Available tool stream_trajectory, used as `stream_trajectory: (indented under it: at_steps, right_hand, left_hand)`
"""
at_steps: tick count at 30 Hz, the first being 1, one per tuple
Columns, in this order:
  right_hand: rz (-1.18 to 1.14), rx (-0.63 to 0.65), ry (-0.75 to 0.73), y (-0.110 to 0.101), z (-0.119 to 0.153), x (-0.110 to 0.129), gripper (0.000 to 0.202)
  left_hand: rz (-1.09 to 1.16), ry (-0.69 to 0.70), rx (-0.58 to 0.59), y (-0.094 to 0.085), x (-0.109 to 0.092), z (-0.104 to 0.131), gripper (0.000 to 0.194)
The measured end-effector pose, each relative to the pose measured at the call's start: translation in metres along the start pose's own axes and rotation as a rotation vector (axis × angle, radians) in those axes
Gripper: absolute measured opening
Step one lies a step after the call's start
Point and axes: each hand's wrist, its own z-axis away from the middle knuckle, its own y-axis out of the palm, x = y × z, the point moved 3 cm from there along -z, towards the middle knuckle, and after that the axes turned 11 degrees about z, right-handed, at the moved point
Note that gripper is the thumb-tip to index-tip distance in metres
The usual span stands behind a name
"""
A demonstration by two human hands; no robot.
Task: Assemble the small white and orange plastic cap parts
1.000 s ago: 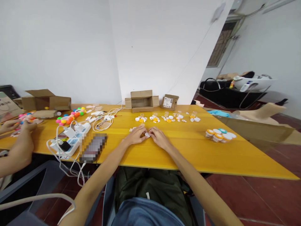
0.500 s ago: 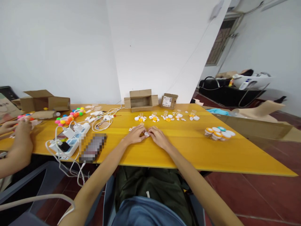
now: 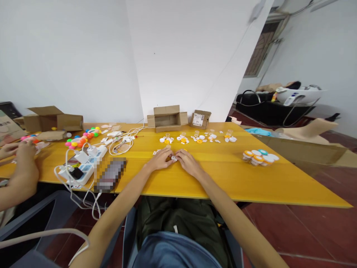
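Between the fingertips of my left hand (image 3: pixel 161 159) and my right hand (image 3: pixel 187 160) is a small round white piece (image 3: pixel 174 158), gripped from both sides just above the yellow table (image 3: pixel 223 175). Its details are too small to make out. Several small white pieces (image 3: pixel 156 152) lie beside my left hand, partly hidden by it. A bit of yellow shows behind my right fingers. Farther back sit groups of small white pieces (image 3: pixel 170 139), yellow rings (image 3: pixel 199 141), white lids (image 3: pixel 232 139) and clear cups (image 3: pixel 196 133).
Jars with coloured lids (image 3: pixel 258 157) stand grouped at right. Two cardboard boxes (image 3: pixel 167 122) are against the wall. At left lie a phone (image 3: pixel 110 175), a power strip (image 3: pixel 90 163) with cables, and colourful balls (image 3: pixel 83 140). Another person's hands (image 3: pixel 26 152) work at far left.
My hands stay in nearly the same place around the white piece, with slight finger movement. The other person's hand at far left has shifted slightly.
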Motion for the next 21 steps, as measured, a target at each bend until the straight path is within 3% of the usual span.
stream_trajectory:
  at_steps: [14, 19, 21]
  right_hand:
    - [0.056, -0.041, 0.000, -0.005, 0.001, 0.004, 0.024]
    - [0.139, -0.172, 0.110, -0.012, 0.003, -0.016, 0.022]
    - [0.156, -0.168, 0.165, -0.013, 0.004, -0.027, 0.021]
  left_hand:
    - [-0.014, 0.012, -0.013, -0.001, -0.002, 0.000, 0.027]
    - [-0.022, -0.003, -0.005, 0.000, -0.001, 0.001, 0.022]
    - [-0.019, -0.006, -0.007, 0.000, 0.000, 0.001, 0.021]
